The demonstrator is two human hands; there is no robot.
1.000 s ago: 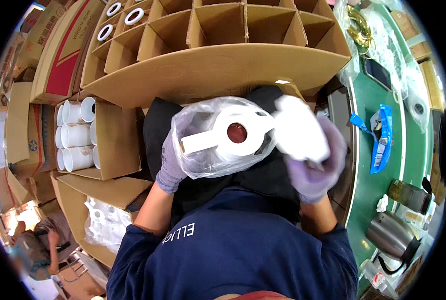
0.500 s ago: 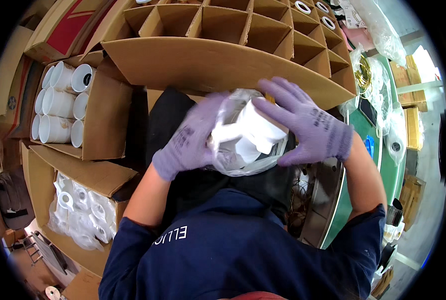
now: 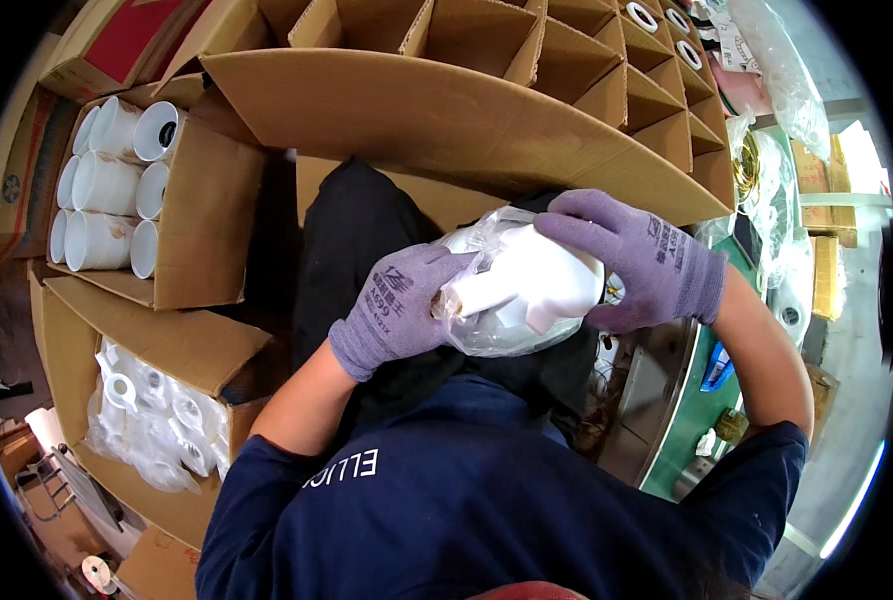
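A clear plastic bag (image 3: 502,343) with white plastic parts inside is held above my lap. One white part (image 3: 557,272) has a rounded body and a tube-like arm pointing left; its exact kind does not show. My left hand (image 3: 402,302), in a purple-grey glove, is closed on the bag's left side, its fingertips partly hidden by plastic. From the right, my gloved right hand (image 3: 635,258) curves round the white part, fingers over its top and thumb lower down. The bag's film wraps around the parts.
Ahead stands a large carton (image 3: 447,105) with cardboard dividers and several white rings. On the left, one box (image 3: 202,240) holds white cylindrical cups (image 3: 107,185); a lower box (image 3: 157,320) holds bagged white parts (image 3: 162,415). At the right runs a green-topped bench (image 3: 682,440).
My right hand has come down and closed round the white part. My left hand has settled on the bag's side. The bag and part have shifted slightly right, and the view has tilted.
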